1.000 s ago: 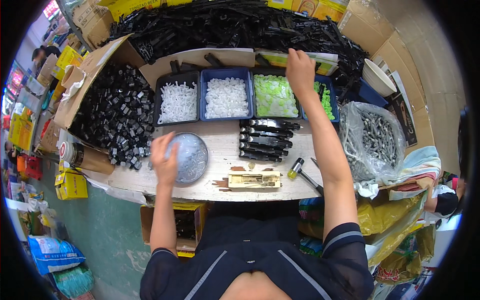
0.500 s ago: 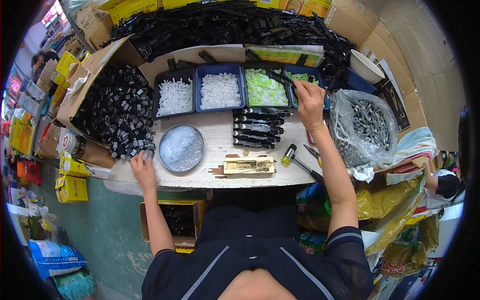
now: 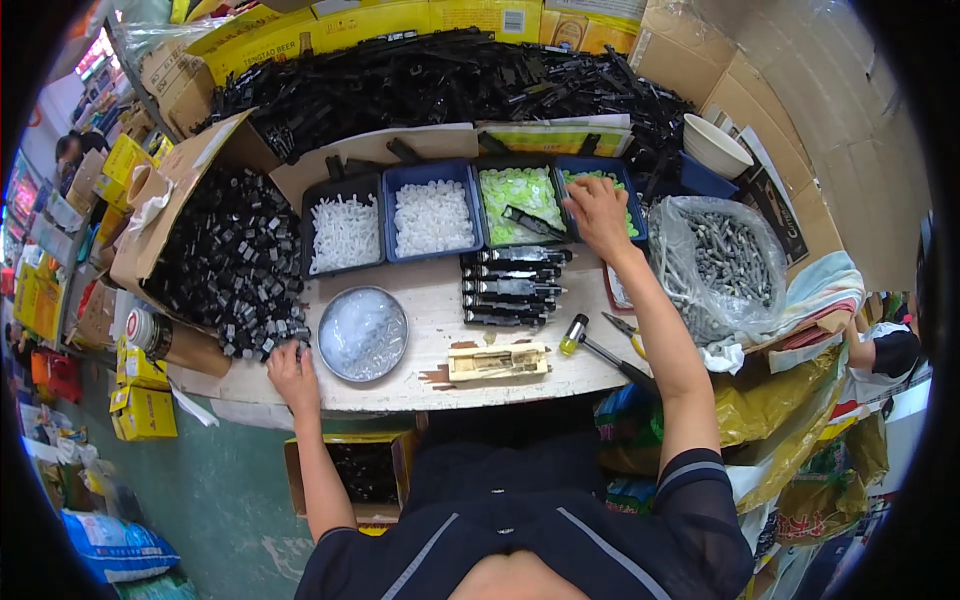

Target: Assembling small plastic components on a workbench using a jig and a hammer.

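My left hand (image 3: 293, 375) is at the front edge of a heap of small black and grey blocks (image 3: 235, 265), fingers curled; whatever is in them is too small to make out. Reaching over the right blue bin (image 3: 641, 222) of green pieces, my right hand (image 3: 600, 212) has its fingers bent downward, and their tips are partly hidden. Beside it, a long black plastic part (image 3: 535, 222) lies across the light-green pieces (image 3: 520, 190) of the neighbouring bin. Several similar black parts (image 3: 514, 288) are lined up on the table in front of the bins.
Two more bins hold white pins (image 3: 345, 232) and white caps (image 3: 433, 215). Nearer stand a round metal dish (image 3: 363, 335), a cream fixture block (image 3: 497, 362) and a hammer (image 3: 605, 350). Pliers (image 3: 628, 333) and a bag of grey parts (image 3: 715, 260) are at right. Black parts (image 3: 450, 90) pile up behind.
The black part by my right hand now lies lower across the light-green pieces. My right hand has moved farther over the right bin. The view has tilted; my left hand stays at the blocks.
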